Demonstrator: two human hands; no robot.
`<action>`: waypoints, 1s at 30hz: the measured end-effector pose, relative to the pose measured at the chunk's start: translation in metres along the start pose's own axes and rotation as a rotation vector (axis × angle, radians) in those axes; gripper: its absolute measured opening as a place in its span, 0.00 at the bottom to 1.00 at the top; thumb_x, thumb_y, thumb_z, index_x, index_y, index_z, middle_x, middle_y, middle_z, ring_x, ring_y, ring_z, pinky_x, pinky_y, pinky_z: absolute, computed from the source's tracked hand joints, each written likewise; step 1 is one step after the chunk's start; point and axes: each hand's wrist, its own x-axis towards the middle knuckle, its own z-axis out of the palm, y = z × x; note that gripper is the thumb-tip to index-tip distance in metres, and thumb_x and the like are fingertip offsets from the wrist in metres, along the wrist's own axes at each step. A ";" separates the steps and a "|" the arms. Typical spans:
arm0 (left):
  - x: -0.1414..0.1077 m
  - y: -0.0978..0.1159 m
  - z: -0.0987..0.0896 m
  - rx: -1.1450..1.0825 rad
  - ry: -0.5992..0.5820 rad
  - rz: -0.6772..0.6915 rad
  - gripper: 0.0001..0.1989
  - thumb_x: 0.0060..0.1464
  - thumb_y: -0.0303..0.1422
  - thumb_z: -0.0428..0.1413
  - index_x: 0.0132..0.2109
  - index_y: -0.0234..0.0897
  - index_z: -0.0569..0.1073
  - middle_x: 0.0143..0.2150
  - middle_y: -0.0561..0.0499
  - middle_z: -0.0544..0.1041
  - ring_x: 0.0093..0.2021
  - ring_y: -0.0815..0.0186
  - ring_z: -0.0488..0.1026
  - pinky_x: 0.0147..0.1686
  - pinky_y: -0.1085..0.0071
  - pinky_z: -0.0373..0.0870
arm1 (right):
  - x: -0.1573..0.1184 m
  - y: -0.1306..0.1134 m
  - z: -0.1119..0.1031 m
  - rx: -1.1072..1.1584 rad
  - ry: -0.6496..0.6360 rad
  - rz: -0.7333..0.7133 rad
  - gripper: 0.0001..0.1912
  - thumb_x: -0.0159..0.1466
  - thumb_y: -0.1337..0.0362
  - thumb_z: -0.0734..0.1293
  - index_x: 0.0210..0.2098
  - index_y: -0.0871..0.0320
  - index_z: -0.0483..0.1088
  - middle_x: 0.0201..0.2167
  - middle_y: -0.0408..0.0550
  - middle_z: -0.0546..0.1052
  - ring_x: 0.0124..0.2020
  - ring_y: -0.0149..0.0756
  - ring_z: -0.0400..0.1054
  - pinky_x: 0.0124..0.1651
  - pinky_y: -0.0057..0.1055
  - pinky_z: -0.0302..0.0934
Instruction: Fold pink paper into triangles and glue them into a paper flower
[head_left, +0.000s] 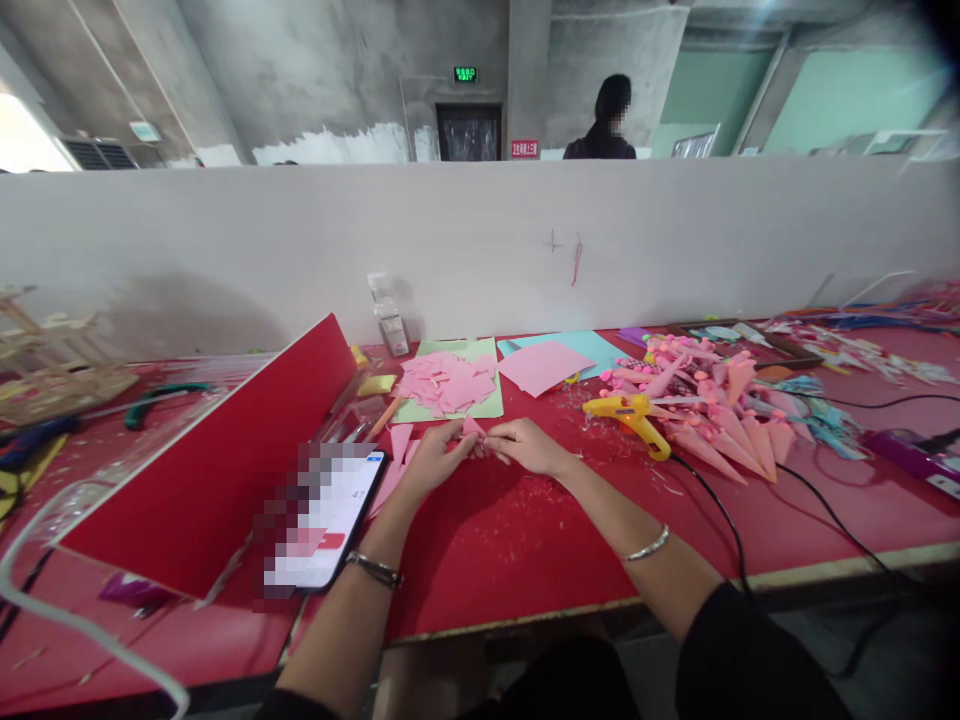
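Note:
Over the red table point(517, 560), my left hand point(444, 452) pinches a small pink paper piece point(472, 427) in its fingertips. My right hand point(527, 447) is just beside it, fingers pressed together near the right edge of that piece; whatever lies between them is too small to make out. Behind my hands, a heap of pink paper scraps point(448, 383) rests on light green sheets point(491, 403). Pink sheets point(545, 367) lie over light blue paper point(600, 352). Several pink paper cones point(739, 435) are piled at the right, beside a yellow glue gun point(628, 415).
A phone point(330, 525) leans left of my left forearm, next to a slanted red board point(225, 470). Black cables point(724, 510) cross the table at the right. A white partition point(465, 230) runs along the back, with a person point(604, 130) beyond it. Wooden frames point(64, 365) stand far left.

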 end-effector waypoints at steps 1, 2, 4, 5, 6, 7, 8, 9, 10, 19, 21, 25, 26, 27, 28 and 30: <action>0.000 0.000 0.000 -0.013 -0.002 -0.009 0.12 0.52 0.38 0.47 0.29 0.34 0.69 0.26 0.50 0.73 0.28 0.67 0.69 0.31 0.72 0.66 | 0.000 0.000 0.000 -0.029 0.005 -0.009 0.21 0.62 0.54 0.54 0.24 0.62 0.67 0.17 0.40 0.65 0.21 0.25 0.58 0.27 0.21 0.51; 0.001 0.000 0.000 -0.033 -0.005 -0.019 0.13 0.52 0.38 0.47 0.29 0.34 0.69 0.26 0.50 0.73 0.28 0.67 0.70 0.31 0.72 0.66 | 0.000 -0.001 0.001 -0.070 0.011 -0.021 0.21 0.62 0.54 0.53 0.24 0.62 0.67 0.17 0.40 0.65 0.21 0.25 0.59 0.27 0.21 0.50; 0.002 -0.001 0.000 -0.090 -0.007 -0.046 0.13 0.52 0.39 0.48 0.29 0.33 0.68 0.25 0.51 0.73 0.27 0.68 0.69 0.30 0.72 0.66 | 0.001 -0.002 0.002 -0.205 0.041 -0.038 0.20 0.63 0.55 0.53 0.26 0.62 0.67 0.19 0.41 0.68 0.22 0.25 0.60 0.27 0.21 0.49; 0.003 -0.001 0.000 -0.127 -0.007 -0.062 0.13 0.51 0.39 0.48 0.29 0.33 0.68 0.24 0.51 0.73 0.26 0.68 0.69 0.29 0.72 0.66 | 0.002 -0.004 0.004 -0.301 0.067 -0.034 0.20 0.64 0.55 0.52 0.27 0.61 0.67 0.21 0.42 0.69 0.23 0.26 0.61 0.27 0.22 0.48; 0.003 -0.002 -0.001 -0.166 -0.004 -0.079 0.12 0.51 0.39 0.48 0.29 0.33 0.68 0.24 0.52 0.72 0.25 0.68 0.69 0.28 0.72 0.66 | 0.003 -0.005 0.005 -0.410 0.098 -0.023 0.20 0.64 0.55 0.52 0.29 0.60 0.67 0.23 0.43 0.70 0.24 0.27 0.62 0.27 0.22 0.47; 0.004 -0.002 -0.001 -0.203 0.001 -0.096 0.12 0.51 0.39 0.49 0.29 0.33 0.67 0.23 0.52 0.72 0.24 0.69 0.69 0.27 0.72 0.66 | 0.003 -0.006 0.006 -0.525 0.127 -0.011 0.19 0.64 0.56 0.51 0.31 0.60 0.67 0.25 0.44 0.72 0.26 0.28 0.63 0.28 0.23 0.47; 0.005 -0.002 -0.002 -0.232 0.009 -0.110 0.12 0.50 0.39 0.50 0.28 0.33 0.67 0.22 0.53 0.72 0.23 0.69 0.68 0.26 0.73 0.65 | 0.004 -0.008 0.007 -0.637 0.148 -0.003 0.19 0.64 0.56 0.51 0.33 0.59 0.67 0.27 0.46 0.73 0.27 0.29 0.64 0.28 0.24 0.47; 0.005 -0.003 -0.003 -0.254 0.023 -0.120 0.11 0.50 0.39 0.50 0.28 0.34 0.67 0.21 0.53 0.72 0.22 0.70 0.68 0.25 0.73 0.65 | 0.004 -0.009 0.007 -0.739 0.159 -0.008 0.18 0.65 0.57 0.50 0.35 0.59 0.66 0.28 0.48 0.73 0.29 0.30 0.65 0.29 0.25 0.48; 0.006 -0.003 -0.003 -0.273 0.040 -0.128 0.11 0.50 0.38 0.50 0.28 0.34 0.66 0.20 0.54 0.71 0.21 0.70 0.67 0.25 0.74 0.64 | 0.004 -0.009 0.007 -0.825 0.158 -0.029 0.17 0.65 0.59 0.50 0.38 0.59 0.66 0.30 0.49 0.73 0.31 0.32 0.65 0.30 0.26 0.48; 0.006 -0.006 -0.003 -0.361 0.090 -0.155 0.12 0.50 0.38 0.50 0.27 0.33 0.66 0.20 0.54 0.71 0.21 0.72 0.66 0.25 0.74 0.63 | 0.000 -0.015 0.011 -1.132 0.159 -0.165 0.15 0.66 0.68 0.46 0.42 0.60 0.62 0.31 0.50 0.71 0.33 0.34 0.64 0.33 0.30 0.50; 0.005 -0.006 -0.004 -0.358 0.098 -0.152 0.12 0.50 0.38 0.50 0.26 0.33 0.66 0.19 0.54 0.70 0.21 0.71 0.66 0.26 0.73 0.63 | 0.001 -0.016 0.012 -1.122 0.146 -0.142 0.15 0.65 0.69 0.47 0.41 0.60 0.62 0.31 0.50 0.71 0.34 0.34 0.64 0.33 0.29 0.50; 0.004 -0.003 -0.003 -0.340 0.103 -0.140 0.12 0.51 0.38 0.49 0.26 0.34 0.66 0.19 0.55 0.70 0.22 0.71 0.66 0.28 0.73 0.63 | 0.002 -0.016 0.010 -1.030 0.089 -0.063 0.13 0.65 0.67 0.50 0.42 0.57 0.62 0.31 0.48 0.72 0.31 0.33 0.66 0.29 0.27 0.49; 0.004 -0.003 -0.002 -0.333 0.100 -0.136 0.12 0.52 0.38 0.48 0.26 0.34 0.66 0.19 0.55 0.70 0.22 0.71 0.66 0.28 0.73 0.63 | 0.002 -0.015 0.008 -0.997 0.068 -0.040 0.12 0.65 0.66 0.50 0.42 0.57 0.62 0.31 0.48 0.73 0.30 0.33 0.66 0.27 0.26 0.48; 0.004 -0.003 -0.002 -0.325 0.091 -0.131 0.12 0.52 0.38 0.48 0.26 0.34 0.66 0.19 0.55 0.70 0.23 0.71 0.66 0.28 0.74 0.63 | 0.002 -0.014 0.006 -0.961 0.049 -0.021 0.12 0.65 0.64 0.50 0.41 0.56 0.63 0.31 0.47 0.73 0.29 0.33 0.66 0.26 0.26 0.47; 0.004 -0.003 -0.001 -0.314 0.079 -0.119 0.12 0.52 0.37 0.48 0.26 0.33 0.66 0.20 0.55 0.70 0.23 0.71 0.67 0.28 0.74 0.63 | 0.002 -0.013 0.004 -0.919 0.032 -0.008 0.13 0.65 0.63 0.50 0.39 0.56 0.64 0.31 0.46 0.73 0.29 0.32 0.66 0.26 0.26 0.47; 0.004 -0.004 0.000 -0.279 0.045 -0.082 0.12 0.53 0.37 0.47 0.28 0.33 0.66 0.22 0.54 0.71 0.24 0.71 0.67 0.29 0.74 0.63 | 0.001 -0.013 -0.001 -0.815 0.012 0.000 0.16 0.65 0.60 0.49 0.36 0.57 0.66 0.30 0.47 0.74 0.29 0.32 0.66 0.27 0.26 0.47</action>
